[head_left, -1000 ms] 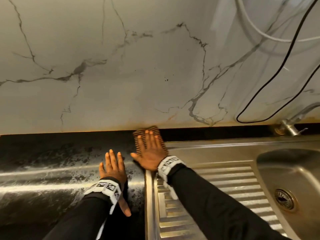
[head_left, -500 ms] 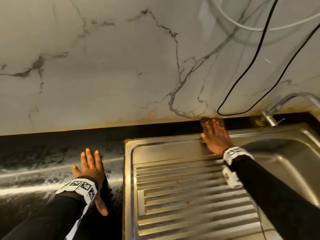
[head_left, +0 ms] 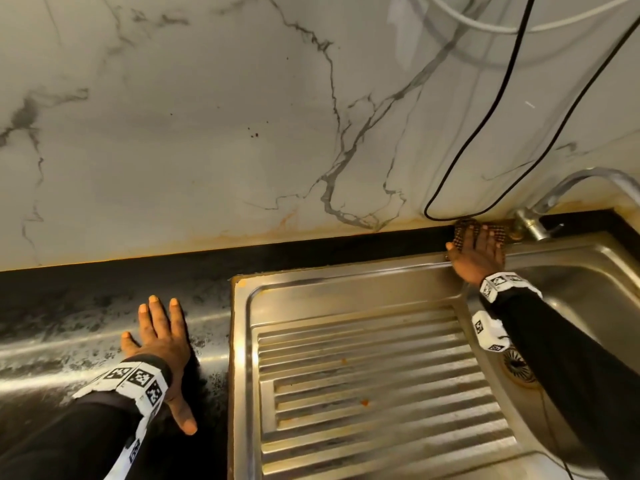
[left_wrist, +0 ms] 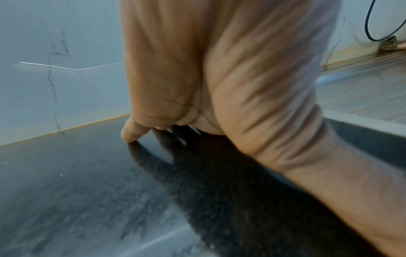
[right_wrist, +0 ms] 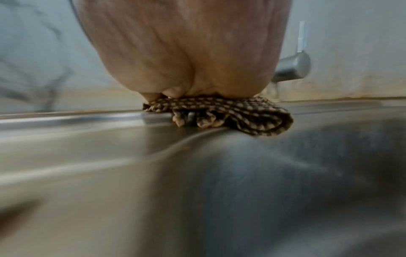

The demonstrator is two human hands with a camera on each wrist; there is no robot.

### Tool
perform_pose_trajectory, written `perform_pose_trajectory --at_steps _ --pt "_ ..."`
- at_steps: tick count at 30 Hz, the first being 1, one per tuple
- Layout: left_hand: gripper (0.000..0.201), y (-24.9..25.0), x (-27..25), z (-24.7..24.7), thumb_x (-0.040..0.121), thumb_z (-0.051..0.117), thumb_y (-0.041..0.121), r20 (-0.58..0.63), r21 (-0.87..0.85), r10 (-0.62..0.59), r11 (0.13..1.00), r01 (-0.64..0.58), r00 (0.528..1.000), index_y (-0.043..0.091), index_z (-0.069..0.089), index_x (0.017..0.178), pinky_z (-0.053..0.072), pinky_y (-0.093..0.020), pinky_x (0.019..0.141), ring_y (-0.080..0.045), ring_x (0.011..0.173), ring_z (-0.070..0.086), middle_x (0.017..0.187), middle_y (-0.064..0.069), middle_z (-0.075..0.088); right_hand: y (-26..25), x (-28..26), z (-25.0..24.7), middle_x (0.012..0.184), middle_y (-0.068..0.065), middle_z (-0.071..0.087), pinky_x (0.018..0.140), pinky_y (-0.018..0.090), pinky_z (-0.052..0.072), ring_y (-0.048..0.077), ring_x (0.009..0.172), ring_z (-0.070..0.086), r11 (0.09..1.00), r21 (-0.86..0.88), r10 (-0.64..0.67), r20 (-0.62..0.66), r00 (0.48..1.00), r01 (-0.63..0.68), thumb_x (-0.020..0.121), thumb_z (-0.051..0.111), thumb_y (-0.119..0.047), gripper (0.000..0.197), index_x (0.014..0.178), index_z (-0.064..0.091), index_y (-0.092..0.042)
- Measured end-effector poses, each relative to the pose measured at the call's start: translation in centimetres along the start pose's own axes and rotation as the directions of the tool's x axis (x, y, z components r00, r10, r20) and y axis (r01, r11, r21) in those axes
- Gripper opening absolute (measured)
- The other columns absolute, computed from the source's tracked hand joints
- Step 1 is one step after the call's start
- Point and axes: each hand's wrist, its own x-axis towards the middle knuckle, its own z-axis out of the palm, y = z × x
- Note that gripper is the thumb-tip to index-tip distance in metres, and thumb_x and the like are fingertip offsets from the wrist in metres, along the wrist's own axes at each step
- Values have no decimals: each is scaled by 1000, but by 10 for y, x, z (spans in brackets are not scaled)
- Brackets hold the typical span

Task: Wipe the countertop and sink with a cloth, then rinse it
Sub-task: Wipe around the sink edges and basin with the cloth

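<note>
Fingers (head_left: pixel 485 237) of my right hand (head_left: pixel 479 256) were straight and flat, pressing the cloth (head_left: pixel 462 233) down, not curled round it. Fingers (head_left: pixel 157 315) of my left hand (head_left: pixel 161 344) were released, spread flat on the dark tabletop (head_left: pixel 69 306), holding nothing.

Cloth was a brown checked rag, directly under the right fingers, on the back ledge of the steel sink (head_left: pixel 346 292), up against the foot of the marble wall (head_left: pixel 207 133). From the right wrist view the cloth (right_wrist: pixel 237 114) looked bunched, one fold hanging just over the lip toward the basin, the palm (right_wrist: pixel 186 52) bearing on top of it.

Tap (head_left: pixel 526 220) stood just right of the right fingers; the cloth's edge looked to be touching its base, couldn't confirm contact. Black cable (head_left: pixel 485 133) looped down the wall and bottomed out just beyond the right fingertips. White cable (head_left: pixel 485 24) ran higher on the wall.

Ribbed drainboard (head_left: pixel 363 375) lay between the two hands, nearer me than the right fingers. Drain strainer (head_left: pixel 517 367) sat in the basin, partly hidden behind my right sleeve (head_left: pixel 571 358).

Left wrist view: left fingertips (left_wrist: pixel 129 137) touched the tabletop (left_wrist: pixel 66 182), their shadow cast beneath; the sink's edge ran just to their right.
</note>
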Motion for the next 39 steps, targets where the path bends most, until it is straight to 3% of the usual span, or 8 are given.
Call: perform_pose_trajectory --at_steps 6,13,19,24,29,34,36,39 --pt "197 12 -2 -7 23 101 60 -14 -7 -128 992 128 992 -2 -47 139 9 -62 125 -47 150 -26 151 -34 -44 -29 -39 20 159 5 -36 121 38 -17 21 149 -29 861 -156 -462 160 872 485 105 12 -58 72 156 -23 -21" --pt "198 22 11 -12 19 103 54 -65 -37 -194 981 192 979 -5 -38 145 14 -55 125 -49 153 -16 155 -38 -32 44 29 -6 169 12 -12 126 43 -5 28 156 -8 998 10 -59 -30 998 60 104 24 -58 77 162 3 -12" --pt "199 11 2 -12 19 96 67 -44 9 -88 996 89 995 -11 -44 136 8 -58 126 -56 148 -20 149 -44 -36 10 7 5 168 14 -16 125 48 -7 32 155 -12 999 12 -35 -25 999 36 102 19 -65 79 162 -3 -18" --pt "203 7 7 -11 11 93 71 -43 17 -50 999 50 998 -9 -48 133 6 -59 125 -56 147 -22 149 -43 -38 8 -8 17 163 10 -30 121 40 -15 25 152 -24 888 -186 -415 74 907 421 101 10 -66 78 158 -18 -21" --pt "203 6 3 -15 -2 82 71 -35 11 -19 1000 20 999 -9 -49 132 5 -59 124 -57 145 -23 147 -44 -39 34 21 0 167 16 -18 125 44 -9 27 155 -15 989 -86 -127 -38 991 124 99 16 -68 83 162 0 -16" --pt "198 6 -1 -13 21 96 67 -44 -4 -11 1000 11 999 -10 -48 133 5 -60 125 -58 145 -24 147 -45 -38 -2 -1 11 166 21 -18 123 48 -10 37 154 -14 999 -4 -33 -50 998 33 94 15 -76 93 162 -4 -15" --pt "200 5 -2 -13 17 93 69 -51 -18 -10 1000 9 999 -10 -47 134 6 -60 125 -58 145 -23 147 -45 -37 -22 -28 23 166 19 -20 122 45 -12 35 154 -16 968 -109 -226 -5 974 224 99 17 -70 85 161 -8 -16" --pt "202 2 -1 -11 0 80 71 -43 -23 -4 1000 3 999 -9 -49 134 6 -61 125 -58 144 -25 146 -45 -39 -44 -63 25 160 13 -32 120 35 -16 27 150 -25 753 -258 -592 138 794 606 103 18 -62 78 157 -17 -18"
